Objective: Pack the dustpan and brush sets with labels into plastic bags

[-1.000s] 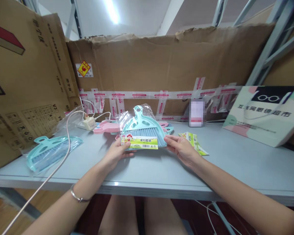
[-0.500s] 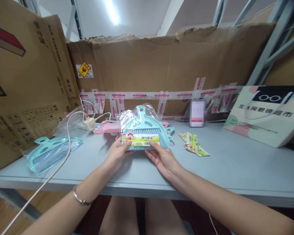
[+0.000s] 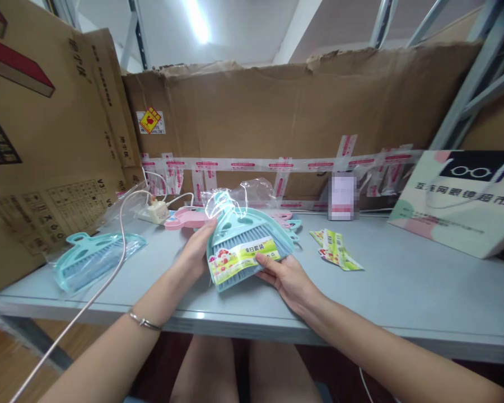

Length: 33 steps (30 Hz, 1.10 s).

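A teal mini dustpan-and-brush set point(image 3: 246, 232) in a clear plastic bag, with a yellow-green label card across its front, is held tilted above the grey table point(image 3: 403, 291). My left hand point(image 3: 197, 249) grips its left edge, fingers curled behind the bag. My right hand point(image 3: 283, 274) holds the lower right edge, thumb pressed on the label.
A second bagged teal set point(image 3: 94, 260) lies at the left. Pink and teal dustpans point(image 3: 185, 218) lie behind my hands, by a white plug block point(image 3: 155, 211) and cable. Several loose label cards point(image 3: 338, 249) lie right of centre. Cardboard walls surround the table; a printed bag point(image 3: 462, 198) leans at right.
The bagged set has been turned counter-clockwise and tilted. My left hand slid up its left edge; my right hand moved under the lower right edge onto the label.
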### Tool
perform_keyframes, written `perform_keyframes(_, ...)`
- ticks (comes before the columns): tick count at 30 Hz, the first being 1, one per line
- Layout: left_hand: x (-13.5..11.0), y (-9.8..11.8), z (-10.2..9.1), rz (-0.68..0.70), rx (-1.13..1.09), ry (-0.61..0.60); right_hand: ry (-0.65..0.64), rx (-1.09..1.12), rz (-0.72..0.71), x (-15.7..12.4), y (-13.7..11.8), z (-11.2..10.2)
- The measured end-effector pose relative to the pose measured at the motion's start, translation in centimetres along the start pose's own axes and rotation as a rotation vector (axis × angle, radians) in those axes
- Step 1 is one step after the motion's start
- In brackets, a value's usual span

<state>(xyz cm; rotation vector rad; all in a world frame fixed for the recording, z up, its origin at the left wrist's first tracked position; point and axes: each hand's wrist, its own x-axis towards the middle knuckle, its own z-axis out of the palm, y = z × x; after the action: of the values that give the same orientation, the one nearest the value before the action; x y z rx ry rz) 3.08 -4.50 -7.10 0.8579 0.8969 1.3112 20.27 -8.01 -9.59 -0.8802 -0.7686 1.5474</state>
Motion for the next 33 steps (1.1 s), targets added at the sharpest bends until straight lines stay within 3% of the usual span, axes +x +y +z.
perform_keyframes(8,-0.7,-0.3,-0.6,-0.030,0.139,-0.062,0.031,0.020,-0.083,0.1,0.0,-0.1)
perform_keyframes(16,-1.1,-0.7,-0.1,-0.066,0.155,-0.021,0.086,0.110,-0.144,0.1,0.1,-0.3)
perform_keyframes(20,-1.0,-0.9,0.2,-0.021,0.149,0.058,0.107,0.129,-0.145,0.3,0.2,-0.6)
perform_keyframes(25,-1.0,-0.8,-0.4,-0.009,0.209,0.035,0.142,0.118,-0.138,0.8,0.3,-1.0)
perform_keyframes(33,-1.2,-0.5,-0.6,0.162,0.329,0.135,0.134,0.129,-0.127,0.6,0.4,-0.8)
